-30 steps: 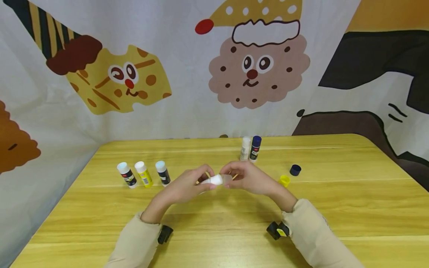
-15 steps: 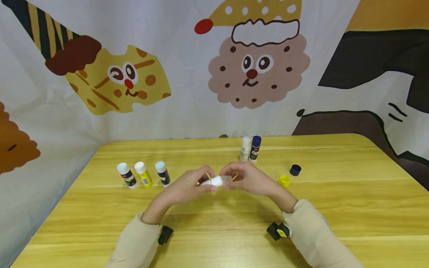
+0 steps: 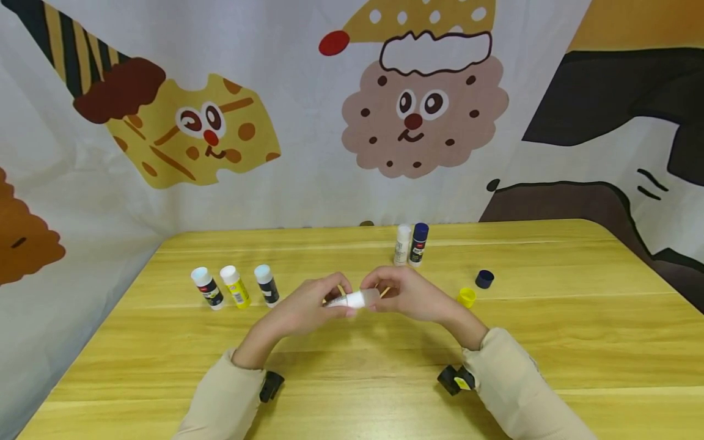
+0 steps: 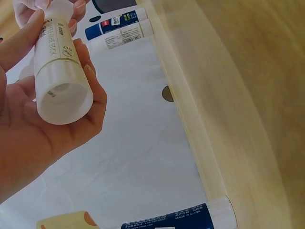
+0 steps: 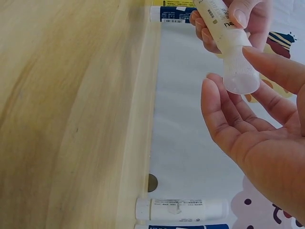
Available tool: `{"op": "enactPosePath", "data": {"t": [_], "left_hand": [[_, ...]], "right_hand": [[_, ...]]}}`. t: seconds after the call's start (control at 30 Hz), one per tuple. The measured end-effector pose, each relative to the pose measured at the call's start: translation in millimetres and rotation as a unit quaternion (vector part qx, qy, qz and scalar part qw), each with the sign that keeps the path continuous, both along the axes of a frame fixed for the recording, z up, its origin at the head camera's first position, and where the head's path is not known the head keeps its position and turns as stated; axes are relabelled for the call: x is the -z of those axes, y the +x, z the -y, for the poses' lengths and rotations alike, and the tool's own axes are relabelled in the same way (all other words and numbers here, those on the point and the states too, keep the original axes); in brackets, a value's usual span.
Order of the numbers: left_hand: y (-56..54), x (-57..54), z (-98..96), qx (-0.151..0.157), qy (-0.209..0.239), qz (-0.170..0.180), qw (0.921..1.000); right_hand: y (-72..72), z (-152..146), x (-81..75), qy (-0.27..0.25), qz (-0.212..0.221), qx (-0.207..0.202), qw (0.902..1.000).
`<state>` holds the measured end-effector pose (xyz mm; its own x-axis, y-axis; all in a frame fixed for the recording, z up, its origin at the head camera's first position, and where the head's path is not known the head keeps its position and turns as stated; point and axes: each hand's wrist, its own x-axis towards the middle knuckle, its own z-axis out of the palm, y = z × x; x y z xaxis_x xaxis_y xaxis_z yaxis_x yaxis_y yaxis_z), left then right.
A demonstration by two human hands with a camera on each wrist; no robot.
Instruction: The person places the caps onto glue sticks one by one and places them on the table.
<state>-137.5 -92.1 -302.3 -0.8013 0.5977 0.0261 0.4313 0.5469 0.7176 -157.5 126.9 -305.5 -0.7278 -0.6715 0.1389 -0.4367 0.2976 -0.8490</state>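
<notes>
My left hand (image 3: 308,305) grips the body of a white glue stick (image 4: 56,50), held sideways above the table. Its hollow base faces the left wrist camera, and dark print runs along its label. At the other end is a frosted, ribbed cap (image 5: 240,71), which my right hand (image 3: 409,293) pinches, the thumb on one side and fingertips on the other. The cap sits against the body. My left fingers hide part of the body in the head view.
On the left stand a dark-labelled glue stick (image 3: 209,288), a yellow one (image 3: 236,287) and another dark one (image 3: 267,286). Farther back are a white glue stick (image 3: 403,244) and a navy one (image 3: 419,244). A yellow cap (image 3: 467,297) and a navy cap (image 3: 484,279) lie right.
The glue stick has tilted and dipped slightly between my hands, and more of its printed label shows. Both hands stay nearly in place.
</notes>
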Motion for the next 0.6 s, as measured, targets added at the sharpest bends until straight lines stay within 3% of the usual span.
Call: {"op": "enactPosePath", "data": {"t": [0.6], "left_hand": [[-0.2, 1.7, -1.9, -0.021, -0.003, -0.011, 0.9997]], "right_hand": [[0.9, 0.1, 0.1, 0.004, 0.000, 0.004, 1.0000]]}}
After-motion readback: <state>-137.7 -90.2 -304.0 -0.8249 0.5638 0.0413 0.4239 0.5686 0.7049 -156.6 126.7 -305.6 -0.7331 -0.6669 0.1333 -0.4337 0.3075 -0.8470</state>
